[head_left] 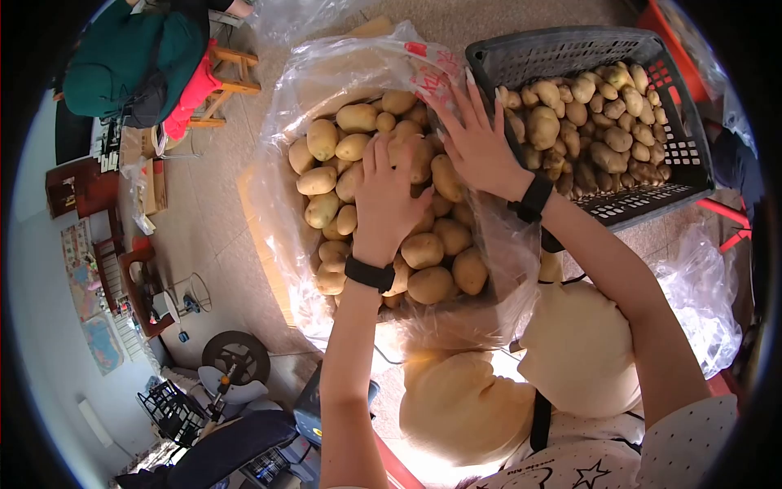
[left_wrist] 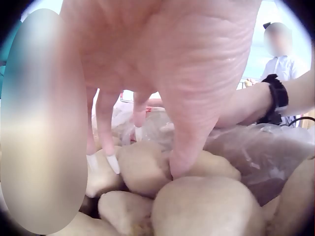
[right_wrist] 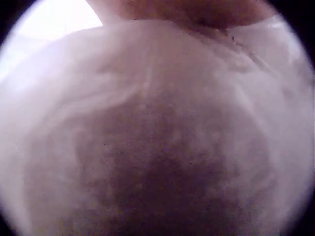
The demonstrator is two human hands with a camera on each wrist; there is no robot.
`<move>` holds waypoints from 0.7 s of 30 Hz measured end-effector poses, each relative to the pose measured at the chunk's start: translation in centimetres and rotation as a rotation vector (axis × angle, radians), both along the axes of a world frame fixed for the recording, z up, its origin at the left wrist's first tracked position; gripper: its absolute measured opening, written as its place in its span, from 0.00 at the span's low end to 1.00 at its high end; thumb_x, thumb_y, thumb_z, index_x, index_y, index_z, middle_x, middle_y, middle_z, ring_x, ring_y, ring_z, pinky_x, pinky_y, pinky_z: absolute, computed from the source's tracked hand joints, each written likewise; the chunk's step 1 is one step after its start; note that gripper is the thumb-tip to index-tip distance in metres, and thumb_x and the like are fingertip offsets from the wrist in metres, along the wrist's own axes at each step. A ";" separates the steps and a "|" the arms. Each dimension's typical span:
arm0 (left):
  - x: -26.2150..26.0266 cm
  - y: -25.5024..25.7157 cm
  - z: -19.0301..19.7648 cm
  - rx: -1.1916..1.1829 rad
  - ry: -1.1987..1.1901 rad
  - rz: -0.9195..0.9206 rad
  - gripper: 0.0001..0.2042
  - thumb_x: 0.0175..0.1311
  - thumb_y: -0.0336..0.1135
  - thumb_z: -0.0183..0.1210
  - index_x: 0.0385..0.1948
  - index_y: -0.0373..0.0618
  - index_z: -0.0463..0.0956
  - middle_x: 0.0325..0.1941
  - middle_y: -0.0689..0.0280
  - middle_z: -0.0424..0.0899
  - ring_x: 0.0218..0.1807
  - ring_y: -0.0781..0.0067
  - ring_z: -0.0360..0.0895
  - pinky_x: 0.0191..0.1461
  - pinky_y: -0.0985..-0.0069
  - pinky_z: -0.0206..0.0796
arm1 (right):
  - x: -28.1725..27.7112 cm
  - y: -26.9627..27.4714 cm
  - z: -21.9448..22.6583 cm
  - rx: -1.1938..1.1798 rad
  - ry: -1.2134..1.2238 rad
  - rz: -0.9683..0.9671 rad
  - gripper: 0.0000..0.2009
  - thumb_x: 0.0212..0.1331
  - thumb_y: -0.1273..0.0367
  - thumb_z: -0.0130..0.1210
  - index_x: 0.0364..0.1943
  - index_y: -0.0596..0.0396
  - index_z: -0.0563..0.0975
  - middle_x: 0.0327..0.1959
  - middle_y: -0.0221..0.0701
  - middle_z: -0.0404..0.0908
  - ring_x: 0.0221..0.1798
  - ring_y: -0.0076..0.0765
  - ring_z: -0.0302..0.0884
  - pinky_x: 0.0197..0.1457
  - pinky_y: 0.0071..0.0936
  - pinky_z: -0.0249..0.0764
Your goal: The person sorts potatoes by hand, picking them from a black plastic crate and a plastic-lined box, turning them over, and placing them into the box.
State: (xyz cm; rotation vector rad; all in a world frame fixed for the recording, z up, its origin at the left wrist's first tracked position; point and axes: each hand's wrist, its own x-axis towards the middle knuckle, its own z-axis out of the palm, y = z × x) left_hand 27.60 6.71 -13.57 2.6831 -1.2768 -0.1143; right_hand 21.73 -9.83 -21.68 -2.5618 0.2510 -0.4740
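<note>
My left hand [head_left: 383,191] reaches down over a heap of potatoes [head_left: 430,285], its thumb spread from the fingers. In the left wrist view its thumb tip presses against a potato [left_wrist: 142,167], and long white nails [left_wrist: 113,164] touch the potatoes in front. My right hand [head_left: 485,151] lies with fingers spread at the upper right of the heap, against the clear plastic bag [head_left: 305,69] that lines the cardboard box. Whitish plastic fills most of the right wrist view.
Right of the box stands a black plastic crate [head_left: 546,49] with smaller potatoes [head_left: 615,134]. Crumpled clear plastic [head_left: 700,293] lies at the right. A wooden stool [head_left: 232,61] stands at the upper left. Two knees in cream trousers [head_left: 578,342] are close below the box.
</note>
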 end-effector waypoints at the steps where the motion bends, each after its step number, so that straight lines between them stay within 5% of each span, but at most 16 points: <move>1: -0.2 0.1 0.2 -0.075 -0.051 -0.068 0.37 0.45 0.47 0.72 0.61 0.54 0.68 0.66 0.59 0.66 0.69 0.51 0.61 0.67 0.55 0.58 | 0.0 -0.4 0.2 0.001 0.002 0.003 0.36 0.64 0.66 0.49 0.76 0.37 0.49 0.76 0.49 0.46 0.81 0.56 0.31 0.72 0.75 0.30; 5: -0.5 0.5 -1.0 -0.101 0.147 -0.171 0.37 0.43 0.45 0.73 0.60 0.52 0.70 0.69 0.56 0.59 0.75 0.49 0.50 0.72 0.50 0.48 | -0.2 -0.7 0.3 -0.036 0.003 0.031 0.34 0.66 0.65 0.47 0.76 0.37 0.49 0.76 0.50 0.46 0.80 0.58 0.31 0.74 0.71 0.31; 10: -1.0 -0.9 -2.5 -0.002 0.000 -0.167 0.42 0.36 0.48 0.75 0.60 0.45 0.68 0.69 0.58 0.62 0.76 0.47 0.47 0.75 0.44 0.39 | -0.2 -0.7 -0.2 -0.032 -0.025 0.034 0.34 0.67 0.64 0.47 0.76 0.37 0.49 0.76 0.51 0.46 0.80 0.60 0.34 0.74 0.71 0.32; 21: -1.1 0.0 -0.9 -0.074 0.090 -0.118 0.42 0.33 0.46 0.77 0.56 0.42 0.69 0.65 0.57 0.66 0.75 0.47 0.51 0.75 0.47 0.42 | -0.5 -1.4 0.1 -0.043 -0.083 0.002 0.31 0.67 0.59 0.48 0.74 0.40 0.54 0.76 0.48 0.48 0.80 0.59 0.33 0.74 0.69 0.35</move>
